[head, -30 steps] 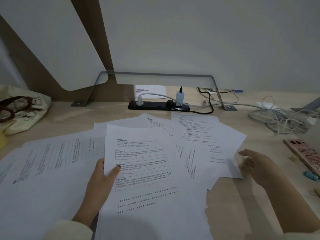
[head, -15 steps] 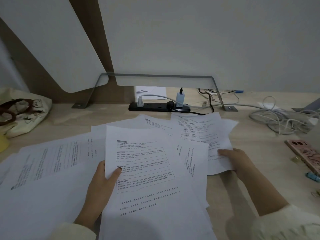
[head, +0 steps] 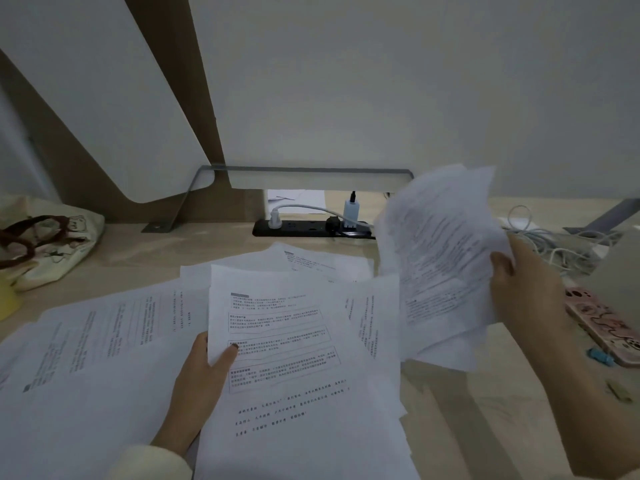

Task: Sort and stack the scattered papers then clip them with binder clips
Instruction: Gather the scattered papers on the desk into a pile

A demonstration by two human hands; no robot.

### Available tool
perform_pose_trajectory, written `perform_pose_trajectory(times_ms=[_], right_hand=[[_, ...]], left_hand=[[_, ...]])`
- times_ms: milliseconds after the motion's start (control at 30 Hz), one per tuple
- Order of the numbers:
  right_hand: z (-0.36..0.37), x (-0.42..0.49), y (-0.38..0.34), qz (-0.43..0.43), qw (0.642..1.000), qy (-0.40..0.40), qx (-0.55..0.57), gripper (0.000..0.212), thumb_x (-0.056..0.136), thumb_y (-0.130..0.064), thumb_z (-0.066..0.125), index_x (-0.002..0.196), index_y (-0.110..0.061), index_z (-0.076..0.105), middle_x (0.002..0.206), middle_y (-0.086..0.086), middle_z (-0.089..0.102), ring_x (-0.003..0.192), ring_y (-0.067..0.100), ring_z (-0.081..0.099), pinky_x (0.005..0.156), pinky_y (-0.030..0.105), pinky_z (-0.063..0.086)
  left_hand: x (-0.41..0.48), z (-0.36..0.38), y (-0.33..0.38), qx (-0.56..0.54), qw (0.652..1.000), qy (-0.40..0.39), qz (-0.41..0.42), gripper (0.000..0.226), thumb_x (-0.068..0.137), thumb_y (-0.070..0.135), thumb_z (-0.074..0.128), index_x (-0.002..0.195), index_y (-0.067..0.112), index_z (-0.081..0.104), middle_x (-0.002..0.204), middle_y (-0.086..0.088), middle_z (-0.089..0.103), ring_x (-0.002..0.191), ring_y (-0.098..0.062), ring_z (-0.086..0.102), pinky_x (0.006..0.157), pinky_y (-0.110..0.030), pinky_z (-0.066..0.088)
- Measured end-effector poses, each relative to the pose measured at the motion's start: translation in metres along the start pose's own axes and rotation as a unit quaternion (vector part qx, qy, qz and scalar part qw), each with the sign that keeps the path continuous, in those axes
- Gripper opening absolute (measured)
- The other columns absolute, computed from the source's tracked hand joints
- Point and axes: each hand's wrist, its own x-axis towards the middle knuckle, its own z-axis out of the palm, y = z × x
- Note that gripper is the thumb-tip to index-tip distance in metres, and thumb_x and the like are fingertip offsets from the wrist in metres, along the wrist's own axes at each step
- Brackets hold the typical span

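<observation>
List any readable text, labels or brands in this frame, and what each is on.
None can be quoted.
Top sheet under the left hand: printed lines and boxed paragraphs, too small and blurred.
Lifted sheets in the right hand: motion-blurred print, unreadable.
Spread sheets on the desk: unreadable.
Tote bag: cartoon drawing, no legible words.
Phone case: pattern only.
Power strip: no visible marking.

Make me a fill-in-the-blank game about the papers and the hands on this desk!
1. The right hand lifts some sheets up off the ____.
2. The left hand pinches the ____ edge of the front sheet.
3. The white charger is plugged into the black ____.
4. The cloth bag with brown handles sits at the far ____ of the desk.

Missing words: desk; left; power strip; left
</observation>
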Motion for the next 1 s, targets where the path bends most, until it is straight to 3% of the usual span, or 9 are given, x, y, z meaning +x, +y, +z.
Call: perform_pose_trajectory(times_ms=[100, 233, 300, 467, 567, 667, 800, 900, 1000], right_hand=[[-0.027, 0.0, -0.014, -0.045, 0.997, 0.045, 0.054, 0.012, 0.096, -0.008, 0.04, 0.096, -0.008, 0.051, 0.079, 0.011, 0.049, 0.07, 0.024, 0.042, 0.054, 0.032, 0.027], [-0.046, -0.001, -0.034, -0.04, 0.968, 0.064, 0.238, 0.021, 0.094, -0.009, 0.043, 0.109, -0.017, 0.057, 0.086, -0.001, 0.058, 0.066, 0.007, 0.052, 0.058, 0.017, 0.039], [-0.043, -0.002, -0.037, 0.011, 0.943, 0.022, 0.332, 0.023, 0.094, -0.01, 0.045, 0.11, -0.024, 0.055, 0.088, -0.011, 0.061, 0.074, -0.005, 0.055, 0.064, 0.016, 0.045], [0.001, -0.009, -0.022, 0.189, 0.869, -0.16, 0.427, 0.023, 0.092, -0.011, 0.051, 0.113, -0.012, 0.058, 0.109, 0.01, 0.065, 0.089, 0.023, 0.062, 0.085, 0.042, 0.048], [0.028, -0.021, -0.013, 0.246, 0.839, -0.217, 0.433, 0.03, 0.093, -0.012, 0.05, 0.123, -0.007, 0.054, 0.114, 0.012, 0.064, 0.101, 0.032, 0.061, 0.085, 0.045, 0.047], [0.051, -0.034, -0.008, 0.252, 0.858, -0.226, 0.386, 0.026, 0.092, -0.007, 0.05, 0.117, -0.007, 0.056, 0.103, 0.01, 0.064, 0.089, 0.029, 0.061, 0.074, 0.039, 0.048], [0.073, -0.05, -0.003, 0.247, 0.864, -0.275, 0.341, 0.021, 0.091, -0.002, 0.049, 0.099, -0.02, 0.058, 0.088, -0.001, 0.065, 0.078, 0.019, 0.061, 0.062, 0.033, 0.048], [0.081, -0.06, -0.002, 0.214, 0.871, -0.325, 0.299, 0.026, 0.091, -0.003, 0.049, 0.099, -0.025, 0.059, 0.093, -0.001, 0.066, 0.085, 0.02, 0.063, 0.073, 0.04, 0.051], [0.083, -0.066, -0.004, 0.197, 0.862, -0.365, 0.291, 0.023, 0.092, -0.009, 0.05, 0.102, -0.024, 0.065, 0.099, 0.003, 0.071, 0.091, 0.028, 0.067, 0.087, 0.048, 0.052]], left_hand=[[-0.001, -0.001, 0.0, 0.002, 1.0, -0.007, -0.004, 0.029, 0.091, 0.022, 0.053, 0.119, 0.022, 0.047, 0.108, -0.001, 0.058, 0.095, -0.02, 0.057, 0.084, -0.035, 0.045], [-0.003, -0.002, 0.003, 0.013, 1.0, -0.007, -0.003, 0.04, 0.092, 0.022, 0.051, 0.13, 0.018, 0.04, 0.116, -0.001, 0.053, 0.101, -0.021, 0.053, 0.093, -0.039, 0.043], [-0.003, -0.004, 0.004, 0.007, 1.0, -0.009, -0.006, 0.047, 0.092, 0.023, 0.05, 0.136, 0.022, 0.034, 0.121, 0.001, 0.05, 0.105, -0.02, 0.051, 0.098, -0.041, 0.041], [-0.007, -0.008, 0.01, -0.04, 0.998, -0.039, 0.03, 0.068, 0.093, 0.013, 0.048, 0.145, 0.033, 0.009, 0.13, 0.016, 0.03, 0.118, -0.006, 0.032, 0.106, -0.032, 0.027], [-0.002, -0.012, 0.004, -0.029, 0.995, -0.065, 0.072, 0.051, 0.094, 0.011, 0.047, 0.137, 0.034, 0.034, 0.138, 0.016, 0.035, 0.126, -0.005, 0.035, 0.111, -0.028, 0.023], [0.003, -0.014, -0.004, -0.02, 0.996, -0.064, 0.059, 0.029, 0.094, 0.006, 0.046, 0.104, 0.028, 0.062, 0.115, 0.002, 0.063, 0.111, -0.018, 0.057, 0.1, -0.034, 0.044], [0.002, -0.012, 0.005, -0.074, 0.996, -0.053, 0.015, 0.029, 0.094, 0.003, 0.039, 0.09, 0.012, 0.067, 0.105, -0.005, 0.066, 0.095, -0.015, 0.06, 0.073, -0.006, 0.046], [0.006, -0.008, 0.01, -0.119, 0.991, -0.043, -0.05, 0.031, 0.095, 0.023, 0.044, 0.085, 0.012, 0.071, 0.099, 0.006, 0.063, 0.097, -0.019, 0.057, 0.092, -0.027, 0.044], [0.003, -0.007, 0.007, -0.069, 0.997, -0.026, -0.028, 0.025, 0.091, 0.034, 0.05, 0.088, 0.019, 0.07, 0.093, 0.02, 0.06, 0.099, -0.011, 0.056, 0.081, -0.021, 0.04]])
